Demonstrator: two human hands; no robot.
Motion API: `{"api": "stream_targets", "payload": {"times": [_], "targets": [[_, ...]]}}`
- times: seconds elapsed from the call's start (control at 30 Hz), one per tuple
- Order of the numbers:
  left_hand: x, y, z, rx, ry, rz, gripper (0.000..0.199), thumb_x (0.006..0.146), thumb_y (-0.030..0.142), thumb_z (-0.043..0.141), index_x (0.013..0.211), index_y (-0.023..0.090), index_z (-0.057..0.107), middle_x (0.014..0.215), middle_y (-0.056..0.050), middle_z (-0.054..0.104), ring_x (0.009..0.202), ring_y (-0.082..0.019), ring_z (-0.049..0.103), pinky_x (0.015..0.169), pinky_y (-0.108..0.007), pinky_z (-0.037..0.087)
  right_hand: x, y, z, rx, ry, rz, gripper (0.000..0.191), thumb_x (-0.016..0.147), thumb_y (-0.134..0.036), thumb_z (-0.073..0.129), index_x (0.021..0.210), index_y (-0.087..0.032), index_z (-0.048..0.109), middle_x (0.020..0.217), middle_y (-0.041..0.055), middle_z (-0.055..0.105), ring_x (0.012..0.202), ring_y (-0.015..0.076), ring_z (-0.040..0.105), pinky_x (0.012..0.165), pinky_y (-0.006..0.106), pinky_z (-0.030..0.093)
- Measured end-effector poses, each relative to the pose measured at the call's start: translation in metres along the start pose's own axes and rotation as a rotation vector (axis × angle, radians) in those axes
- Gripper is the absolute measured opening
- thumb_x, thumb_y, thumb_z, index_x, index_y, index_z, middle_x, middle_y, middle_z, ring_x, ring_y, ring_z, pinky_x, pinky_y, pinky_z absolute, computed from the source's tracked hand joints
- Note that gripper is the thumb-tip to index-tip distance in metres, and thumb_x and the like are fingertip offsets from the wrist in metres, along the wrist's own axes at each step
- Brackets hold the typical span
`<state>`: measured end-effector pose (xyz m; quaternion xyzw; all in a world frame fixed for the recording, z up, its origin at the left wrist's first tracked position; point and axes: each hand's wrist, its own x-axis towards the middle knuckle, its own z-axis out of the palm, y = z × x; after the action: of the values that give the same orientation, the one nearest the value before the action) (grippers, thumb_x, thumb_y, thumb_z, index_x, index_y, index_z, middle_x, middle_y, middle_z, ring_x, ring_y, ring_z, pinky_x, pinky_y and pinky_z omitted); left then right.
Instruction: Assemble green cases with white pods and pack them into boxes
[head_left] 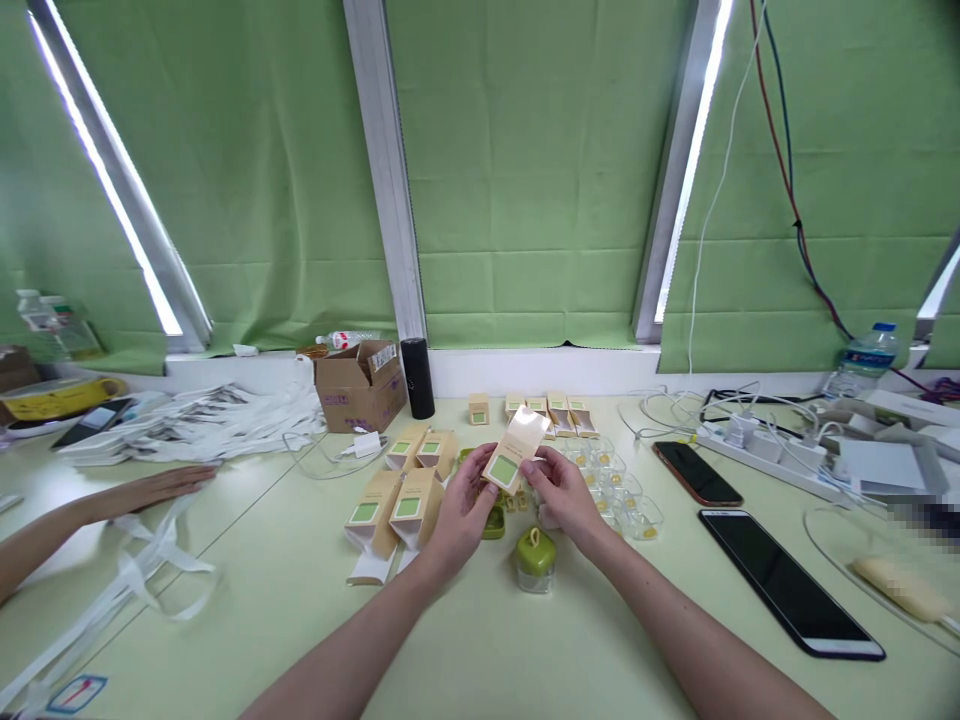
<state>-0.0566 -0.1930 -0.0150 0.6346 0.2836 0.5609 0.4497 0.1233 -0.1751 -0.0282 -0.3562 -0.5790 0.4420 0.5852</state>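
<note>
Between my two hands is a small tan cardboard box (513, 456) with a green square on its face and a pale flap sticking up. My left hand (463, 515) grips its left side, fingers partly behind it. At its right edge, the thumb and fingers of my right hand (568, 497) are closed on the box. Just below the hands stands a small clear jar with a green lid (535, 558) and a little loop on top. Several similar tan boxes (415, 503) stand left of my left hand, some with flaps open. Clear plastic containers (619, 490) with yellowish bits inside sit beyond my right hand.
More tan boxes (557, 411) stand at the back. A brown carton (360, 388) and a black cylinder (418, 378) are near the wall. Two phones (787, 575) and a power strip (772, 460) with cables lie right. Another person's hand (154, 492) rests near white straps (161, 550) at left.
</note>
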Motion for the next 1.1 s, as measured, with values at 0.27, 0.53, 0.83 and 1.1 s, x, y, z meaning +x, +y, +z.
{"api": "stream_targets", "payload": {"times": [0.27, 0.53, 0.83, 1.1], "targets": [[0.002, 0.003, 0.002, -0.015, 0.037, -0.02, 0.045, 0.092, 0.032, 0.07, 0.134, 0.022, 0.059, 0.133, -0.012, 0.069, 0.126, -0.027, 0.066, 0.109, -0.042, 0.053, -0.002, -0.003, 0.001, 0.033, -0.035, 0.032, 0.058, 0.082, -0.064, 0.08, 0.117, -0.02, 0.065, 0.095, 0.0105, 0.081, 0.091, 0.0278, 0.077, 0.085, 0.039, 0.057], [0.004, 0.003, 0.003, 0.002, 0.063, -0.031, 0.048, 0.084, 0.023, 0.071, 0.131, 0.021, 0.062, 0.13, -0.013, 0.071, 0.124, -0.028, 0.067, 0.109, -0.044, 0.053, -0.002, -0.006, 0.001, 0.064, -0.019, 0.073, 0.061, 0.076, -0.065, 0.084, 0.113, -0.019, 0.067, 0.092, 0.011, 0.082, 0.088, 0.0287, 0.079, 0.085, 0.041, 0.059], [0.0, -0.003, 0.0, 0.056, 0.038, -0.013, 0.067, 0.073, 0.008, 0.059, 0.139, 0.021, 0.058, 0.14, -0.012, 0.067, 0.134, -0.03, 0.062, 0.111, -0.046, 0.052, -0.002, -0.015, 0.004, 0.122, 0.028, 0.121, 0.062, 0.069, -0.072, 0.085, 0.101, -0.021, 0.071, 0.084, 0.0097, 0.081, 0.082, 0.0266, 0.077, 0.081, 0.039, 0.06], [-0.001, -0.005, -0.001, 0.057, 0.024, 0.002, 0.075, 0.069, 0.005, 0.057, 0.141, 0.023, 0.056, 0.143, -0.012, 0.066, 0.137, -0.031, 0.059, 0.112, -0.047, 0.051, -0.002, -0.026, 0.003, 0.15, 0.041, 0.16, 0.058, 0.067, -0.073, 0.085, 0.089, -0.02, 0.074, 0.077, 0.0071, 0.077, 0.076, 0.0226, 0.071, 0.078, 0.035, 0.055]]}}
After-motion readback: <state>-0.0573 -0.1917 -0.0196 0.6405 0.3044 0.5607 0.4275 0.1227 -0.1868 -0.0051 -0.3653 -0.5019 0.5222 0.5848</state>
